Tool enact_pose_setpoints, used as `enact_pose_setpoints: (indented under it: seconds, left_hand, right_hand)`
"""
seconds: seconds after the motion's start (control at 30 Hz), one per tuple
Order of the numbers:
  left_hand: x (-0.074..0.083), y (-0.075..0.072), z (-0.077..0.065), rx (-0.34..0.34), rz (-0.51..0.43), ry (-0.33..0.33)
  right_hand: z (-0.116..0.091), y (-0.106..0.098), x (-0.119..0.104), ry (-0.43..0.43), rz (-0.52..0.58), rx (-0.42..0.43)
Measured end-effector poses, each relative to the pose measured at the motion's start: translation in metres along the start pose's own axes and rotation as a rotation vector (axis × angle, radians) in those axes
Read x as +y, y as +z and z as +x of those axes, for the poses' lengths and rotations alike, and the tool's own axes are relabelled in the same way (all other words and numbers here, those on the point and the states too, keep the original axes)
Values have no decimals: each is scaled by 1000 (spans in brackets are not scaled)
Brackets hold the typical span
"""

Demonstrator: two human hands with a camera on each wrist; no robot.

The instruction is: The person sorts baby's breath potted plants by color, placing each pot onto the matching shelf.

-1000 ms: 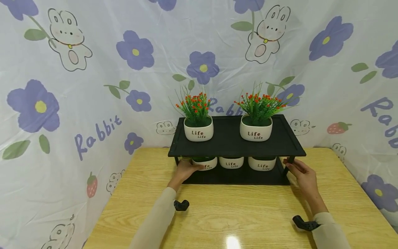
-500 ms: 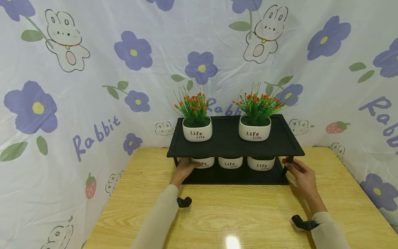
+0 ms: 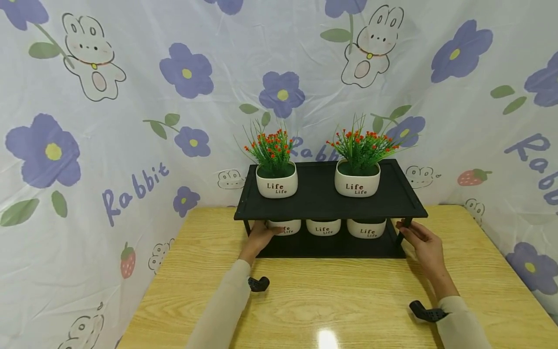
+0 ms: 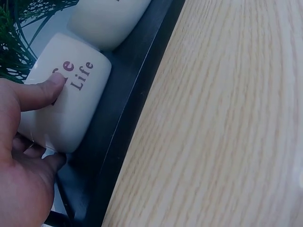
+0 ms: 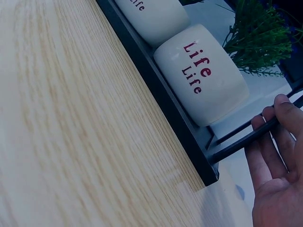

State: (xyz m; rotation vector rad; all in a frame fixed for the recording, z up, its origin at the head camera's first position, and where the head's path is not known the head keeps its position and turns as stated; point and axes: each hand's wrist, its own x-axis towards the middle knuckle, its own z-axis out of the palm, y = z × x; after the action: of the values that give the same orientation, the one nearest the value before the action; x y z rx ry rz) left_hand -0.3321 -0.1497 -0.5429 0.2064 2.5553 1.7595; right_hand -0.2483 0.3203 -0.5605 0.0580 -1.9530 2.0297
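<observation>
A black two-tier shelf [image 3: 316, 203] stands toward the back of the table. My left hand [image 3: 259, 239] reaches under its upper tier at the left end and grips a white flowerpot [image 4: 80, 111] marked "Life". The thumb lies across the lettering and the fingers bend around the pot's outer side. At the other end, my right hand [image 3: 426, 248] holds the front right post [image 5: 244, 142] of the shelf between thumb and fingers. A middle pot [image 3: 323, 228] and a right pot [image 3: 366, 229] share the lower tier; the upper tier hides most of their greenery.
On the upper tier sit two white pots, a left one [image 3: 277, 187] and a right one [image 3: 357, 186], both with red-flowered plants. A patterned cloth [image 3: 131, 145] hangs close behind the wooden table [image 3: 331, 295]. Black wrist fittings [image 3: 259, 284] stick out from both sleeves.
My left hand has shifted slightly inward and back, and the left lower pot has moved slightly back with it. The right hand stays at the post.
</observation>
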Motion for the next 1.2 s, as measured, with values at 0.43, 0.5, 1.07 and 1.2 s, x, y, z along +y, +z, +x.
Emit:
enact_pose_setpoints:
  seconds: [0.43,0.5,1.07,1.2]
  left_hand:
    - [1,-1,1,-14,64,-38]
    - [4,-1,-2,-10,98,-25]
    - [27,-4,-51,111,336,117]
    - [27,-2,-70,148,346,178]
  right_hand:
    - [0,0,-1,45,-33,0]
    - [-1,-1,0,52,-44,2]
    - [-7,12,-20,16,-490,115]
    - [-20,18,-32,2,-626,197]
